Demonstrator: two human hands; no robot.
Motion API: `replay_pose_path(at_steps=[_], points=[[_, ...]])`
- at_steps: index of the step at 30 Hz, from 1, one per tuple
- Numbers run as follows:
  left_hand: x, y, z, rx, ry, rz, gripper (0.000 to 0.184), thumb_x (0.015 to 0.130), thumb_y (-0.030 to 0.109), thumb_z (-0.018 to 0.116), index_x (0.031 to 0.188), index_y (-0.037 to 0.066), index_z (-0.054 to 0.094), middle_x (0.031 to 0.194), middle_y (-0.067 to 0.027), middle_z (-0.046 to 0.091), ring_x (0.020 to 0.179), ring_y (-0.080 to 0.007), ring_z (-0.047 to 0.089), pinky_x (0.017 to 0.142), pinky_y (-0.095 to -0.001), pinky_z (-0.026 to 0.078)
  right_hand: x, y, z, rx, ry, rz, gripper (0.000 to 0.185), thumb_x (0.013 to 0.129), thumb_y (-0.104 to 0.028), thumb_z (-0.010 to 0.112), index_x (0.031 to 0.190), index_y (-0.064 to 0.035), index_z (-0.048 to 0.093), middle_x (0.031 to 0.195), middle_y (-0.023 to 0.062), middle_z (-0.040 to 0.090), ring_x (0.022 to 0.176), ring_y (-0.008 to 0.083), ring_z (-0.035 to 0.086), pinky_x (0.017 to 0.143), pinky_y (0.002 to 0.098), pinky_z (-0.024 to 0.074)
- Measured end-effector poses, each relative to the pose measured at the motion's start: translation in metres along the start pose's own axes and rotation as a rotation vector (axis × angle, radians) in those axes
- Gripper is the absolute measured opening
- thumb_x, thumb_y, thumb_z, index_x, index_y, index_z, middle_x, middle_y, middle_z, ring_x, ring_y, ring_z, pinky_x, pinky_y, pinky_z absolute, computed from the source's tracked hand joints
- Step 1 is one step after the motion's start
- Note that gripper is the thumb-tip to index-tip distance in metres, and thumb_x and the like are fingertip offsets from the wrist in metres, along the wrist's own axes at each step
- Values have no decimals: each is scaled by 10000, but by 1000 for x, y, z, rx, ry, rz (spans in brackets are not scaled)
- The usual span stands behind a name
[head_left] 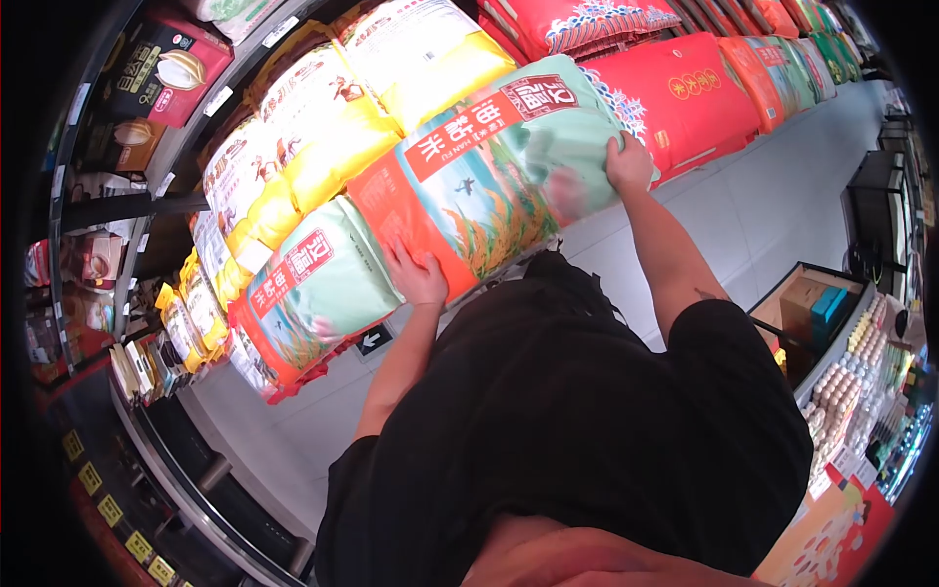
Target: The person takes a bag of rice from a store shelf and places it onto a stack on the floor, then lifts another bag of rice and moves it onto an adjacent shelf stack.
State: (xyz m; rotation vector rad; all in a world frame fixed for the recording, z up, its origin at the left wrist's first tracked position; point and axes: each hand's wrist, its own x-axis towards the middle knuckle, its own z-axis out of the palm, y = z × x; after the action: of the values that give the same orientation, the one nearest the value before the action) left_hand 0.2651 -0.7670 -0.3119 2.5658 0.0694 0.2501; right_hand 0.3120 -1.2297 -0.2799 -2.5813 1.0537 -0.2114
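Observation:
A large orange and pale green rice bag (489, 171) lies at an angle across the pile in front of me. My left hand (419, 277) rests on the orange end of this bag, fingers spread over its surface. At the green end, my right hand (629, 164) is gripping the bag's corner, the thumb on top and the other fingers mostly hidden. Just left of my left hand lies a similar green and orange rice bag (318, 279). White and yellow bags (293, 147) are stacked directly behind.
Red bags (675, 93) continue the row to the right. Shelves with boxed goods (166, 68) stand at the left. Trays of eggs (841, 386) and a bin holding cardboard boxes (812, 308) are at the right. Grey floor tiles (729, 235) run alongside the pile.

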Motion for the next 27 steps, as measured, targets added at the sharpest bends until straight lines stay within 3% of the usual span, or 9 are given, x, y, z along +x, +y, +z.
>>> replay_pose_path(at_steps=[5, 14, 27], points=[[0, -1, 1, -15, 7, 1, 761, 881, 309, 644, 1548, 45, 390, 1588, -321, 313, 1434, -490, 359, 1159, -553, 320, 3, 7, 7, 18, 25, -27, 540, 944, -455, 534, 1308, -83, 679, 1230, 222, 697, 1150, 402, 650, 1020, 490, 488], [1, -4, 3, -4, -11, -17, 771, 885, 316, 648, 1560, 60, 375, 1595, -307, 306, 1448, -477, 349, 1162, -552, 316, 3, 7, 8, 5, 8, -31, 537, 946, -443, 539, 1317, -75, 661, 1259, 200, 689, 1190, 361, 635, 1059, 482, 458], [0, 2, 0, -4, 19, -23, 773, 880, 306, 661, 1562, 76, 378, 1588, -292, 325, 1445, -463, 360, 1170, -542, 320, -1, 0, -3, 25, -9, -54, 534, 958, -423, 515, 1310, -48, 659, 1259, 201, 688, 1189, 383, 628, 1035, 485, 473]])
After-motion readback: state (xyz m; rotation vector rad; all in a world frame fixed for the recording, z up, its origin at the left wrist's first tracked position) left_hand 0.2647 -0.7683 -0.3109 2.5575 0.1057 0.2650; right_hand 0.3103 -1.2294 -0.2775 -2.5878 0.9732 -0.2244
